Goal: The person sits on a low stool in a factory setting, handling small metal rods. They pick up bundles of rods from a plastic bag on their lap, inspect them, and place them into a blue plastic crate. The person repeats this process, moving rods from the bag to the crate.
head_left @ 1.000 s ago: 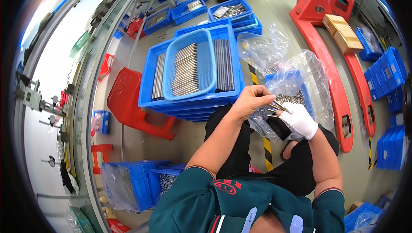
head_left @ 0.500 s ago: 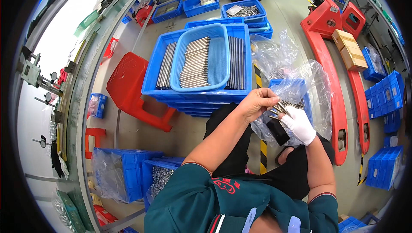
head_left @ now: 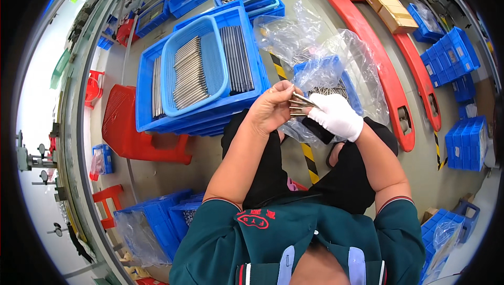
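Observation:
Several thin, shiny metal rods (head_left: 300, 107) span the gap between my two hands, fanned slightly apart. My bare left hand (head_left: 270, 107) pinches their left ends between thumb and fingers. Closed round the other ends is my right hand (head_left: 337, 116), in a white glove that hides part of the rods. Just below the gloved fingers sits a black block-like object (head_left: 318, 130); what it rests on is hidden. Beyond my right hand, a blue bin (head_left: 353, 91) lined with clear plastic holds many similar metal pieces.
At the left front, a blue mesh basket (head_left: 219, 75) of neatly laid rods rests on stacked blue crates (head_left: 143, 119). A red plastic stool (head_left: 118, 127) stands left of them. To the right lies a red pallet truck (head_left: 362, 48) carrying cardboard boxes (head_left: 391, 11). Clear plastic sheeting (head_left: 294, 33) spreads over the floor.
The view has swung, so the crates and pallet truck sit further left and higher. Both hands stay together on the rods, whose fan has shifted slightly.

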